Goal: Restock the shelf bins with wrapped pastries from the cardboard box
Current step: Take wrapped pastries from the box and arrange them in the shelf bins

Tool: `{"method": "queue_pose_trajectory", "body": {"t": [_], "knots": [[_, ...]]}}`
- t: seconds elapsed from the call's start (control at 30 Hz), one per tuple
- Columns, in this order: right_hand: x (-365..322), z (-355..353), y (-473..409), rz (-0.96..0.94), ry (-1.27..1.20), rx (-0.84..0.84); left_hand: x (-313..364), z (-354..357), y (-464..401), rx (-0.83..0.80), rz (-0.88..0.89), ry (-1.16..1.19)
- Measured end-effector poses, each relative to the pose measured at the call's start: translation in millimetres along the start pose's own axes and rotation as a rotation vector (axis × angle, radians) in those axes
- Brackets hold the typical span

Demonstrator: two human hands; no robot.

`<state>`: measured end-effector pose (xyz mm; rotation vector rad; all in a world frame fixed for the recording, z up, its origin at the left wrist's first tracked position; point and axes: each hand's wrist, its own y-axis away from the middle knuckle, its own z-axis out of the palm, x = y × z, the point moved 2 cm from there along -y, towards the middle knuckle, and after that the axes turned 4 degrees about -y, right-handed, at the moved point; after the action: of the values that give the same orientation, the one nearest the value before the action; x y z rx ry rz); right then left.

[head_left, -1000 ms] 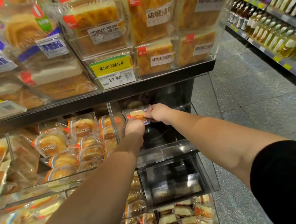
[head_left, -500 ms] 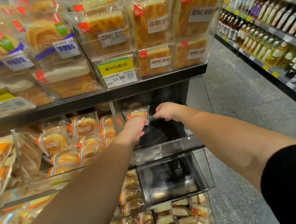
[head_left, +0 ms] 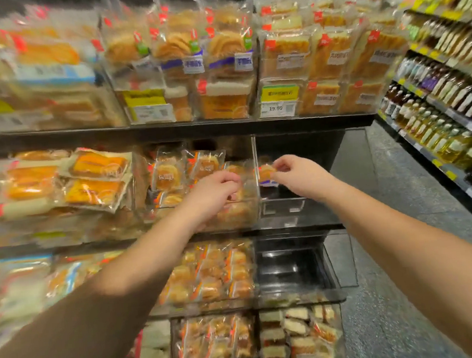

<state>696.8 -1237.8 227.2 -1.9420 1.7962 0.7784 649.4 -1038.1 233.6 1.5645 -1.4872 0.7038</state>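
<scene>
Bakery shelf unit (head_left: pixel 224 128) with clear bins, standing on a grey speckled floor (head_left: pixel 400 307).

The top tier holds upright bagged breads (head_left: pixel 225 50) and sliced cakes (head_left: pixel 332 54) behind yellow price tags (head_left: pixel 277 94), one reading 19.90. On the middle tier, long orange-wrapped loaves (head_left: pixel 96 178) lie to the left, a bin of round wrapped pastries (head_left: pixel 168 176) sits at centre, and a near-empty bin (head_left: pixel 283 203) sits at the right end, separated from the pastries by a clear divider (head_left: pixel 256 177). Below, a full pastry bin (head_left: pixel 209 273) sits beside an empty dark bin (head_left: pixel 292 271). The lowest tier holds more small wrapped cakes (head_left: pixel 298 334). The left side is blurred.
</scene>
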Motion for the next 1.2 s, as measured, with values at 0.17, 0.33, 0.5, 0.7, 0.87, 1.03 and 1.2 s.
{"method": "queue_pose_trajectory", "body": {"t": [0.17,0.33,0.5,0.7,0.87,1.03,1.2], "knots": [[-103,107,68,-0.222,0.144,-0.151,-117,-100,105,0.222,-0.094,-0.178],[-197,243,126,-0.437,0.305,-0.347,-242,-183,232,0.356,-0.279,-0.263],[-280,368,184,-0.601,0.39,-0.576,-351,-249,346,0.405,-0.544,-0.241],[-362,498,237,-0.749,0.499,-0.82,-439,-298,455,0.536,-0.781,-0.206],[-425,583,259,-0.819,0.522,-0.955,-488,-343,507,0.625,-0.878,-0.151],[-502,667,264,-0.881,0.493,-1.017,-543,-415,529,0.681,-0.915,-0.145],[-591,737,243,-0.919,0.508,-1.064,-588,-515,534,0.701,-0.949,-0.092]]}}
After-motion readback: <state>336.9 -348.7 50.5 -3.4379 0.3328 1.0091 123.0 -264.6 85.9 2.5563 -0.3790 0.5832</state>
